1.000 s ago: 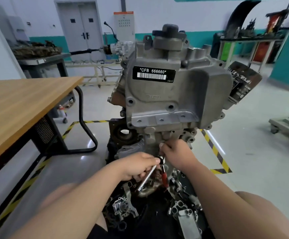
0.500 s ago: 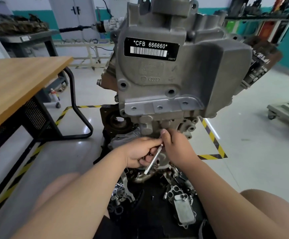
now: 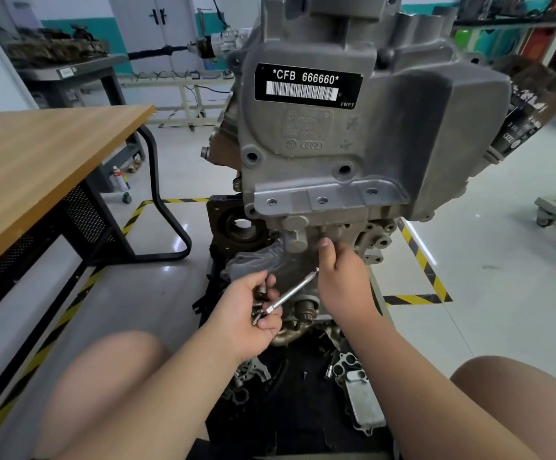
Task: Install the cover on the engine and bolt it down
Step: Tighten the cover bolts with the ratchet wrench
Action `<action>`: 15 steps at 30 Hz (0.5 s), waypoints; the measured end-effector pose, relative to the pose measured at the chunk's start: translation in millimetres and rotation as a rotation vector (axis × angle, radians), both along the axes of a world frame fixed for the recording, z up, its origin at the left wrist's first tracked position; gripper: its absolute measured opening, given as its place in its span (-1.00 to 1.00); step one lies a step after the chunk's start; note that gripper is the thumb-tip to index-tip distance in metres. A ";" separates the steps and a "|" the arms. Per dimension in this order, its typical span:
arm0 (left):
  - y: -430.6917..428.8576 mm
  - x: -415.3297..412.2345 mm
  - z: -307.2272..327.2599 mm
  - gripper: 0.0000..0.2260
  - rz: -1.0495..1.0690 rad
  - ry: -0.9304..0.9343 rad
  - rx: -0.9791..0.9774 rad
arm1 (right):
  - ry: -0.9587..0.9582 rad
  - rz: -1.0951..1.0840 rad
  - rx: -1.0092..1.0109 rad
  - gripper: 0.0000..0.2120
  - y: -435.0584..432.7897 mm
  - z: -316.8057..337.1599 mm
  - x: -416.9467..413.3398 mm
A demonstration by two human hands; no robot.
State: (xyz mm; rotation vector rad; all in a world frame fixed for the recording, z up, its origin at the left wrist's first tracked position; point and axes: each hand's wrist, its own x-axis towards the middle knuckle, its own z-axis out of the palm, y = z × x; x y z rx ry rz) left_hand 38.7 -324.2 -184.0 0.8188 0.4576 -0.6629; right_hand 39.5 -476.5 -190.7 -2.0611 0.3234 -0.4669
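1. The engine (image 3: 336, 154) stands upright over a black mat (image 3: 286, 426) on the floor. Low on its front, under a flange with three holes, sits a pale grey cast cover (image 3: 253, 262), which I take to be the part being fitted.
2. The step looks like bolting down. The right hand (image 3: 343, 283) is up against the casting beside the cover, thumb raised. Its fingers are hidden behind the hand, so I cannot tell what they grasp.
3. The left hand (image 3: 250, 310) has its fingers curled round what look like bolts (image 3: 261, 290) and the near end of a thin steel rod (image 3: 295, 288) slanting up to the right hand.
4. The next move probably calls for starting a bolt squarely in its hole before tightening it.
5. The castings are matt, rough and lumpy. The barcode label (image 3: 306, 86) is glossy black. The wooden worktop (image 3: 38, 167) is smooth and stands well to the left. Loose metal parts (image 3: 364, 405) lie on the mat.
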 end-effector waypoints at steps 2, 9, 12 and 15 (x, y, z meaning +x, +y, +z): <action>7.2 -7.3 -0.4 -0.75 0.037 0.035 -0.017 | -0.034 -0.025 0.050 -0.69 5.1 -3.6 0.7; 1.4 -34.3 -8.5 -0.77 0.253 0.076 -0.182 | -0.079 -0.118 0.146 -0.71 17.8 -9.0 -0.5; -5.8 -36.7 -8.9 -0.78 0.326 -0.006 -0.182 | -0.090 -0.136 0.154 -0.73 20.4 -11.1 -0.7; -7.0 -36.1 -11.3 -0.76 0.360 -0.090 -0.106 | -0.101 -0.153 0.142 -0.74 22.2 -13.5 0.7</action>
